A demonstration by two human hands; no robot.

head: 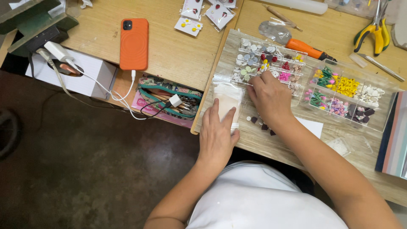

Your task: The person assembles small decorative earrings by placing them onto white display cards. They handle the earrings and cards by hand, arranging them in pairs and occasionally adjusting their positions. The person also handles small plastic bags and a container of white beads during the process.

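Fingers of the left hand [217,135] lie flat and spread on a small clear plastic packet with a white card inside [227,101], pinning it to the pale wooden work board [271,146]. It holds nothing else. Just beside it, the right hand [269,98] is curled, fingertips turned down at the near edge of a clear plastic compartment tray of small grey, white and dark red clay pieces [265,63]; whether anything is pinched between those fingertips I cannot tell, since the knuckles hide them. Under the right wrist a few loose dark heart-shaped pieces [260,124] lie on the board — matte, flat, tiny.

By my reading, the step in hand is picking small pieces while the packet is held steady. A next move would call for a fine, light pinch and a still left hand, because the packet is glossy and likely to slide.

Further right sits a second clear compartment box of green, yellow, pink and cream flower-shaped pieces [345,91], its walls shiny. Behind the tray lie an orange-handled craft knife [308,49] and yellow-handled pliers [373,29]. To the left, on the light wooden table [178,51], rests an orange-cased phone [134,43] on a white charging cable [123,95], with small packets of carded earrings [203,15] near the far edge — and a patterned fabric pouch with a green zip [169,99] on a lower shelf.
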